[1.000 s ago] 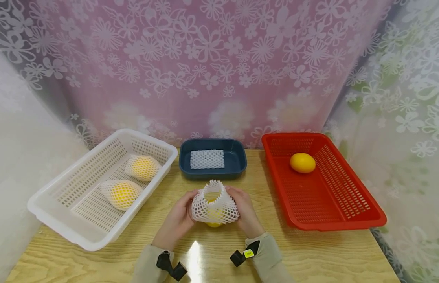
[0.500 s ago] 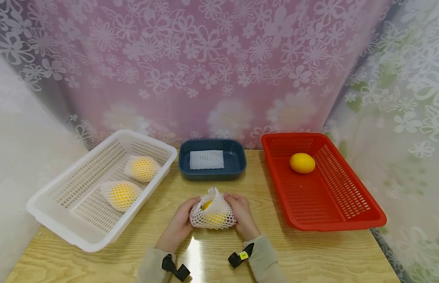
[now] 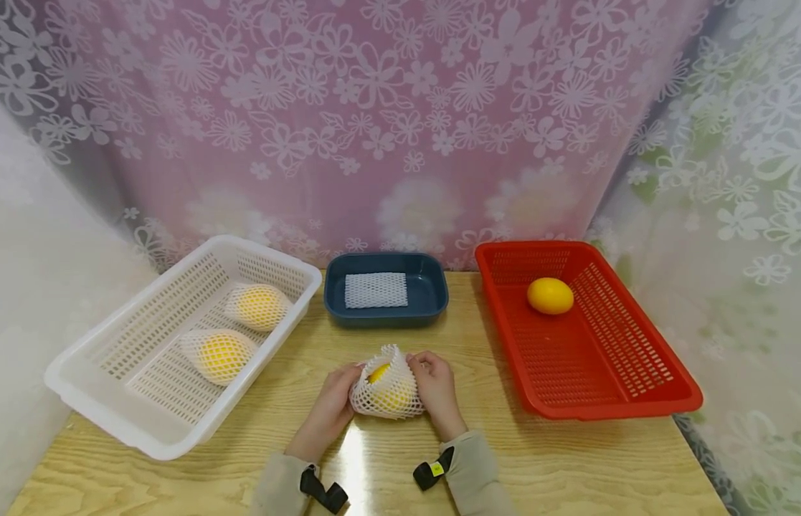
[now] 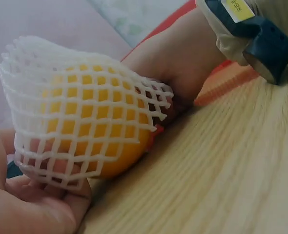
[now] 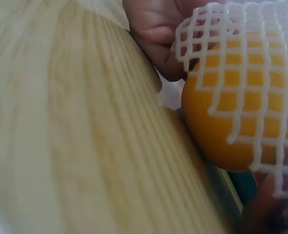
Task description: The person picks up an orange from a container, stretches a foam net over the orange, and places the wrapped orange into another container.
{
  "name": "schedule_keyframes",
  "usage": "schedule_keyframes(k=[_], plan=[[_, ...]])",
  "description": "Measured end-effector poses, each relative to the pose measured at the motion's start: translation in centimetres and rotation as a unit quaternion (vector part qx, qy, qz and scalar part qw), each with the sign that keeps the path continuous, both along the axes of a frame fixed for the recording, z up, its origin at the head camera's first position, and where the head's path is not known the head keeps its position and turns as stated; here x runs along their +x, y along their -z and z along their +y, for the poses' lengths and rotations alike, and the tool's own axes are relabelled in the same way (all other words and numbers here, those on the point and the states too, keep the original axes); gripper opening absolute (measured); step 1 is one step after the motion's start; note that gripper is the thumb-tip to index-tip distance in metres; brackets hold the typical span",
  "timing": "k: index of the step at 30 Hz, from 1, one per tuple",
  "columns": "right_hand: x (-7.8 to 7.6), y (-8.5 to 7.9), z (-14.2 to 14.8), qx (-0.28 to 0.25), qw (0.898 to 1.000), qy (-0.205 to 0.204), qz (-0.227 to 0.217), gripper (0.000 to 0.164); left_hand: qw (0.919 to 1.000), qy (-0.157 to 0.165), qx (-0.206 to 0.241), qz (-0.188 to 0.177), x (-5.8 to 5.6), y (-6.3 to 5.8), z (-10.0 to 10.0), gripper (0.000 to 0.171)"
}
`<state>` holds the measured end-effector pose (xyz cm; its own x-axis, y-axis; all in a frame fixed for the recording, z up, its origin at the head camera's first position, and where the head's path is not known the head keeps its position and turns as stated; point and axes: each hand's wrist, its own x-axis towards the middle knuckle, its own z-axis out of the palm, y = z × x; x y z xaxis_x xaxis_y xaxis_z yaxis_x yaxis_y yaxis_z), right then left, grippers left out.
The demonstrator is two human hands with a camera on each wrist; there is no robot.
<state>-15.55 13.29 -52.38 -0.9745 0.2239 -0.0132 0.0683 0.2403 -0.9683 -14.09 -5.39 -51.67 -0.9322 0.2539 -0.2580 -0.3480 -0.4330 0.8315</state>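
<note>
A white foam fruit net (image 3: 406, 402) is stretched around a yellow oval fruit (image 3: 378, 373) at the table's front middle. My left hand (image 3: 333, 403) grips the net's left side, fingers partly inside the mesh in the left wrist view. On the opposite side my right hand (image 3: 437, 390) pinches the net near its upper edge. The net's mouth gapes at the top, showing bare fruit. In the right wrist view the fruit's rounded underside (image 5: 202, 126) bulges below the net's jagged lower edge, close over the wood.
A white basket (image 3: 116, 423) at left holds two netted yellow fruits (image 3: 224, 357). Behind the hands, a dark blue tray (image 3: 429, 290) contains a flat white foam net (image 3: 376, 290). The red basket (image 3: 561, 373) at right holds one bare yellow fruit (image 3: 550, 296).
The net has come lower over the fruit, and both hands have moved slightly down toward the table. My right hand's fingers have curled more at the net's edge.
</note>
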Motion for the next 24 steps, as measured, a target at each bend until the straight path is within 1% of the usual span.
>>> schedule_keyframes(k=[4,7,9,11,12,13,15,16,19,24], plan=[[0.2,0.0,0.1,0.046,0.999,0.002,0.025,0.021,1.0,0.006,0.001,0.006,0.1,0.6,-0.2,0.017],[0.4,0.0,0.2,0.069,0.997,0.004,0.037,0.02,0.9997,-0.007,-0.001,0.023,0.0,1.0,0.0,0.014],[0.4,-0.1,0.2,0.08,0.996,0.006,0.036,0.018,0.9983,-0.029,-0.018,0.047,0.0,1.2,0.2,0.011],[0.4,-0.2,0.3,0.101,0.994,0.007,0.041,0.016,0.9943,-0.05,-0.055,0.076,0.0,1.2,0.5,0.009],[0.4,-0.2,0.3,0.113,0.993,0.006,0.043,0.015,0.9909,-0.061,-0.077,0.092,0.0,1.3,0.6,0.009],[0.4,-0.2,0.4,0.127,0.991,0.005,0.044,0.014,0.9863,-0.071,-0.1,0.111,0.0,1.3,0.6,0.01],[0.4,-0.1,0.5,0.158,0.986,0.002,0.05,0.012,0.9742,-0.086,-0.144,0.151,0.0,1.5,0.6,0.012],[0.4,-0.1,0.5,0.175,0.983,0.002,0.054,0.012,0.9669,-0.093,-0.166,0.17,0.0,1.5,0.6,0.012],[0.4,0.0,0.6,0.213,0.975,0.004,0.057,0.011,0.9448,-0.114,-0.212,0.222,-0.1,1.8,0.6,0.012],[0.5,0.1,0.6,0.249,0.967,0.008,0.054,0.011,0.9133,-0.134,-0.276,0.267,0.0,2.1,0.5,0.015]])
